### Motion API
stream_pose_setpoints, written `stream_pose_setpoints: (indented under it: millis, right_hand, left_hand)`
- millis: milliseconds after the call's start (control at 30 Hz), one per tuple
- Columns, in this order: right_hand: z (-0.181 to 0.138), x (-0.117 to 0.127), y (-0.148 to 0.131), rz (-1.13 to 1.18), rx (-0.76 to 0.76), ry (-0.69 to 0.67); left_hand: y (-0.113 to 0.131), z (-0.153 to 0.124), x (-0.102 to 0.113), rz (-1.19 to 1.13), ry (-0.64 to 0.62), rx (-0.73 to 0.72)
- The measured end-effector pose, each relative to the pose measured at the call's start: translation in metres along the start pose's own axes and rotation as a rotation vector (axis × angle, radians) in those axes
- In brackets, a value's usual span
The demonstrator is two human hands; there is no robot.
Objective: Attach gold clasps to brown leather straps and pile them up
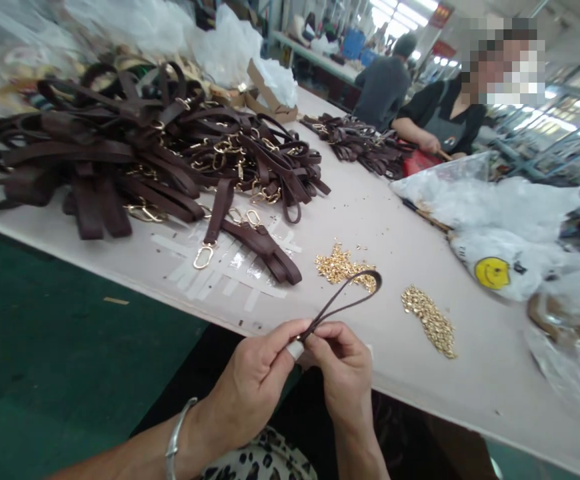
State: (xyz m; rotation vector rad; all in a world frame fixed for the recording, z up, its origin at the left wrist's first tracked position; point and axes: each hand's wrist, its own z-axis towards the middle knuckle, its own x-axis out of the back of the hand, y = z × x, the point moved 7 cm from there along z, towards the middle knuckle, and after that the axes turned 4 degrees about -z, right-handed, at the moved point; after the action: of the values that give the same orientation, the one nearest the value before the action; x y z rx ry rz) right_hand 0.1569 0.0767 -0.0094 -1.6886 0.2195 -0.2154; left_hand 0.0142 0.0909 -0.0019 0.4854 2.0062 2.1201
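Both my hands pinch a dark brown leather strap (pixel 337 303) over the table's near edge. The strap is bent into a loop that points away to the upper right. My left hand (pixel 260 373) grips its lower end from the left, with something whitish around the thumb tip. My right hand (pixel 343 363) closes on the same spot from the right. What lies between the fingertips is mostly hidden. Beyond the loop is a heap of small gold metal pieces (pixel 337 261); a second gold heap (pixel 430 321) lies to the right.
A large pile of brown straps (pixel 140 153) with gold clasps covers the table's left. Nearer lies a separate strap (pixel 265 250). Plastic bags (pixel 515 220) line the right side. Another person (pixel 445 120) works at the far edge beside more straps (pixel 365 143).
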Motion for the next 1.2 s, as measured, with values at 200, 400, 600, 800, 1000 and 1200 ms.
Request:
stream_pose_setpoints:
  millis: [200, 400, 600, 800, 1000, 1200]
  right_hand:
    - [-0.001, 0.008, 0.000, -0.077, 0.060, 0.065]
    - [0.020, 0.066, -0.013, -0.556, 0.151, 0.081]
    - [0.056, 0.175, -0.024, -1.276, 0.088, 0.556]
    - [0.073, 0.180, -0.015, -1.461, 0.049, 0.564]
    - [0.090, 0.193, -0.014, -1.418, 0.042, 0.492]
    - [0.086, 0.194, -0.015, -1.156, 0.091, 0.445]
  left_hand:
    - [0.000, 0.014, -0.009, -0.077, -0.080, 0.064]
    - [-0.023, 0.016, -0.014, -0.514, -0.039, 0.437]
    - [-0.030, 0.014, -0.010, -0.682, 0.050, 0.517]
    - [-0.026, 0.016, -0.015, -0.757, 0.003, 0.536]
    - [-0.034, 0.017, -0.019, -0.766, -0.039, 0.597]
    - [-0.033, 0.017, -0.025, -0.802, -0.037, 0.561]
